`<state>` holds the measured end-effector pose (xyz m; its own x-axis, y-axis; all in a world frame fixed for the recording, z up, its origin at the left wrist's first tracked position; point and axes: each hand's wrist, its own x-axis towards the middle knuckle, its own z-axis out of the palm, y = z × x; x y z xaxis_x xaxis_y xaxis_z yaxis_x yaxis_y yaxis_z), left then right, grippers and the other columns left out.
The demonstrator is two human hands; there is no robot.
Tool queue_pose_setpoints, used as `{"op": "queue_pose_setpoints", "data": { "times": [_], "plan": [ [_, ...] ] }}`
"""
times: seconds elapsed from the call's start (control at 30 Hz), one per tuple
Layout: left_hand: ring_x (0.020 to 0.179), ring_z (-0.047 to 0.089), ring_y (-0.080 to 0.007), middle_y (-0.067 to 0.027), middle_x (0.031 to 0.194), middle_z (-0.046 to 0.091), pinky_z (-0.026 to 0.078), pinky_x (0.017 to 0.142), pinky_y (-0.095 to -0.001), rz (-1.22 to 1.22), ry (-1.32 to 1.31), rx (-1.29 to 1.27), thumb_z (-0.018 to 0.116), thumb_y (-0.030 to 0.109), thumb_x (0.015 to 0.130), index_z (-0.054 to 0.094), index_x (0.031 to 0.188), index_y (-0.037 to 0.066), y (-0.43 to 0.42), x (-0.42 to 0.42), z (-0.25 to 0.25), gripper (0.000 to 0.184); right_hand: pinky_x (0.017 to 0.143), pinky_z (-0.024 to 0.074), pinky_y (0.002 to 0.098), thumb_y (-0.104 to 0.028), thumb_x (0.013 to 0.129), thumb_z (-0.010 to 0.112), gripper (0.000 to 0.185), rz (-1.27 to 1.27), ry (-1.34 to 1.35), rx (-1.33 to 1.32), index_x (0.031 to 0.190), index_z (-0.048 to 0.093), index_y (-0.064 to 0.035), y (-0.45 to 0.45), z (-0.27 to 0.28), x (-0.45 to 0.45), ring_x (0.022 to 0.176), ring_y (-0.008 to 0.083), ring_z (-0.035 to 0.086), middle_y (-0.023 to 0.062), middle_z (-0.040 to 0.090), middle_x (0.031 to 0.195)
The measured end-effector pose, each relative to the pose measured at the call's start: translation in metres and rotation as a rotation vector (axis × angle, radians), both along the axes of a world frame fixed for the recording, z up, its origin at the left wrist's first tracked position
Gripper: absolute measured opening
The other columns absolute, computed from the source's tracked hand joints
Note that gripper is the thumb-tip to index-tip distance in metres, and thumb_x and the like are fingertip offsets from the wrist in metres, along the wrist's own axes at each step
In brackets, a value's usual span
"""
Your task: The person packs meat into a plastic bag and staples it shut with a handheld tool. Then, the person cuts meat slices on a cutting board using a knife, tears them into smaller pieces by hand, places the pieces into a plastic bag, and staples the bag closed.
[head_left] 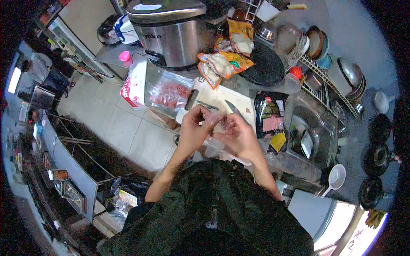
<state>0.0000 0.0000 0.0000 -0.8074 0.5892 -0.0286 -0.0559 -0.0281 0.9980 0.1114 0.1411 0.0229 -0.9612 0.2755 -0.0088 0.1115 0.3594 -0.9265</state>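
Observation:
My left hand [194, 128] pinches the edge of a small clear plastic bag [215, 144] in front of my body. My right hand [242, 136] is curled around the bag's other side, where reddish minced meat [229, 125] shows. Both hands are above the near part of a white cutting board [245, 102]. A knife [233, 107] lies on the board just beyond my right hand. Left of the board is a larger clear bag of red minced meat [171, 94]. Fingers partly hide the small bag, and its opening cannot be made out.
A white and red box [133, 87] stands at the counter's left edge. Behind are a large steel cooker [175, 45] and orange food packets [220, 64]. A black meat package [270, 113], a sink [316, 147] and a dish rack [318, 83] are on the right.

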Motion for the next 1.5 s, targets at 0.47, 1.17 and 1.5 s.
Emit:
{"op": "queue_pose_setpoints", "data": {
  "times": [0.47, 1.17, 1.5],
  "plan": [
    [0.071, 0.053, -0.0072, 0.0002, 0.082, 0.056, 0.052, 0.063, -0.0252, -0.216, 0.035, -0.291, 0.076, 0.006, 0.089, 0.054, 0.092, 0.005, -0.075, 0.012, -0.045, 0.022, 0.103, 0.0444, 0.046, 0.006, 0.069, 0.066, 0.035, 0.273, 0.241, 0.485, 0.101, 0.067, -0.0072, -0.004, -0.044, 0.024, 0.125, 0.0354, 0.049, 0.0155, 0.054, 0.133],
    [0.105, 0.063, -0.0345, -0.0122, 0.111, 0.062, 0.052, 0.09, -0.0464, -0.696, 1.024, -0.467, 0.067, 0.017, 0.088, 0.061, 0.121, 0.008, -0.09, 0.017, -0.03, 0.035, 0.122, 0.019, 0.0583, -0.026, 0.076, 0.081, 0.084, 0.592, -0.354, 0.587, 0.144, 0.043, 0.0037, -0.012, -0.036, 0.01, 0.142, 0.039, 0.039, 0.0224, 0.048, 0.147],
    [0.097, 0.065, -0.0333, -0.0122, 0.108, 0.063, 0.056, 0.083, -0.043, -0.584, 0.893, -0.462, 0.069, 0.007, 0.083, 0.063, 0.11, 0.006, -0.096, 0.013, -0.036, 0.028, 0.109, 0.043, 0.0449, -0.004, 0.086, 0.069, 0.049, 0.397, -0.065, 0.399, 0.134, 0.061, -0.0108, 0.093, -0.109, 0.017, 0.131, 0.0299, 0.052, 0.0111, 0.054, 0.143]
  ]
}}
